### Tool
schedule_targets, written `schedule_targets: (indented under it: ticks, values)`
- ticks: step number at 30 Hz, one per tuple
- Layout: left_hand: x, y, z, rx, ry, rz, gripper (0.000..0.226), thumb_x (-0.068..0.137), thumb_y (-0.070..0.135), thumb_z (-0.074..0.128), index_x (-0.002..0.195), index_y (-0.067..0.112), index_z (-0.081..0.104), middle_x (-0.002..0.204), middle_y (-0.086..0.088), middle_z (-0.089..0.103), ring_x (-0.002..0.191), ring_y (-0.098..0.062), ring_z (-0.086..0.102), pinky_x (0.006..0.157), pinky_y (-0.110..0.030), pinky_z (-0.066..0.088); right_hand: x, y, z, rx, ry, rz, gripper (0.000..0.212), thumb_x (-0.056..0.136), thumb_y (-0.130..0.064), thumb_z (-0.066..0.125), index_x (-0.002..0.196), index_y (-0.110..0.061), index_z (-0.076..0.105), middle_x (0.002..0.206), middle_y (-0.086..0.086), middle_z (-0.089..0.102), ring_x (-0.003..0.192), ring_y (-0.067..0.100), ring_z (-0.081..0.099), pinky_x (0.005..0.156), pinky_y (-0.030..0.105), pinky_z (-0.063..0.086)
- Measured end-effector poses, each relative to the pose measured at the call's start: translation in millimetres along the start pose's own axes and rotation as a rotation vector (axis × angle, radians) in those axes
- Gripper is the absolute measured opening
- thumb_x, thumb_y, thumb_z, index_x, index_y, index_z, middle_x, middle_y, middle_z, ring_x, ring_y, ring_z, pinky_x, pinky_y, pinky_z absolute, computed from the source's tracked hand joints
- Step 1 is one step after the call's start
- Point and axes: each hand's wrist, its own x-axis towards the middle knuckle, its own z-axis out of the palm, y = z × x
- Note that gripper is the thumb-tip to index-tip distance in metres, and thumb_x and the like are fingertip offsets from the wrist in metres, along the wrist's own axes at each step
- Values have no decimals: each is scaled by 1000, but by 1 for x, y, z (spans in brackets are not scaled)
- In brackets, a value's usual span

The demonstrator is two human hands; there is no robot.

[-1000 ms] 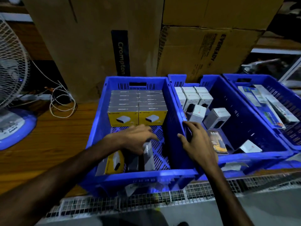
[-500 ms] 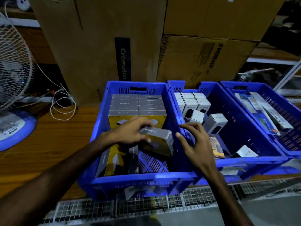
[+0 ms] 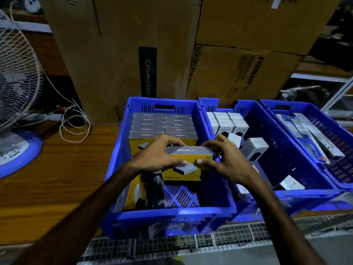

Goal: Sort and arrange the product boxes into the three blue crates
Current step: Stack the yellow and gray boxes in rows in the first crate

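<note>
Three blue crates stand side by side: the left crate (image 3: 168,213), the middle crate (image 3: 298,194) and the right crate (image 3: 343,180). Above the left crate, my left hand (image 3: 156,155) and my right hand (image 3: 227,159) both grip one grey-and-yellow box (image 3: 187,167), one hand at each end. Behind it, rows of matching grey-topped boxes (image 3: 162,125) fill the far half of that crate. Loose yellow-and-grey boxes (image 3: 137,192) stand in its near left corner. White boxes (image 3: 227,123) sit in the middle crate, some tipped over.
Flat packets (image 3: 309,134) lie in the right crate. Big cardboard cartons (image 3: 238,73) rise right behind the crates. A fan with a blue base (image 3: 17,150) and a looped white cable (image 3: 74,123) occupy the wooden table on the left. A wire mesh rack (image 3: 191,243) runs along the near edge.
My left hand lifted a grey-and-yellow box out of the near part of the left crate. My right hand left the crate wall and took hold of the box's other end.
</note>
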Motion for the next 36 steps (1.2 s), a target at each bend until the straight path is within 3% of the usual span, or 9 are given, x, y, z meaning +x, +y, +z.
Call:
schedule_targets:
  ticks: [4, 8, 13, 17, 20, 29, 36]
  values:
    - [6, -4, -1, 120, 80, 53, 48, 74, 41, 86, 118, 29, 73, 108, 18, 69, 101, -2, 63, 89, -34, 55, 12, 10, 4, 0, 43, -37, 47, 82, -47, 80, 122, -26, 67, 99, -8, 49, 91, 10, 53, 82, 36, 47]
    - [27, -11, 0, 359, 99, 95, 47, 80, 44, 79, 123, 27, 69, 108, 8, 55, 104, -14, 58, 89, -42, 53, 12, 25, 18, -88, 170, 38, 60, 88, -39, 75, 143, -26, 55, 114, -2, 55, 106, 24, 60, 85, 46, 52]
    - [62, -21, 9, 603, 24, 90, 49, 87, 54, 73, 125, 23, 67, 111, 1, 46, 113, -22, 52, 86, -41, 52, -6, 39, 34, -154, 55, 322, 80, 89, -54, 68, 156, -24, 35, 150, 4, 43, 133, 32, 50, 99, 49, 49]
    - [79, -35, 20, 736, -26, 51, 58, 90, 62, 64, 129, 19, 62, 131, -7, 50, 124, -26, 47, 94, -49, 52, -14, 44, 38, -174, 55, 389, 76, 89, -70, 54, 153, -33, 35, 131, 7, 59, 119, 34, 60, 91, 47, 53]
    - [89, -46, 25, 801, -7, 16, 50, 92, 50, 64, 131, 19, 60, 138, -7, 47, 129, -28, 45, 93, -50, 52, -15, 45, 40, -193, 65, 383, 77, 85, -74, 46, 150, -34, 36, 122, 3, 67, 110, 32, 65, 83, 47, 56]
    - [90, -64, 41, 834, 64, 39, 47, 89, 49, 72, 122, 17, 62, 125, -5, 60, 117, -25, 53, 91, -41, 53, -11, 37, 42, -168, 77, 441, 63, 92, -54, 62, 145, -26, 44, 126, 8, 61, 112, 36, 62, 89, 48, 54]
    - [86, -64, 47, 884, 93, 49, 41, 90, 47, 72, 114, 14, 65, 124, -6, 58, 118, -25, 52, 88, -40, 53, -9, 33, 40, -151, 60, 477, 64, 90, -52, 65, 145, -28, 43, 125, 7, 59, 113, 34, 61, 89, 45, 53]
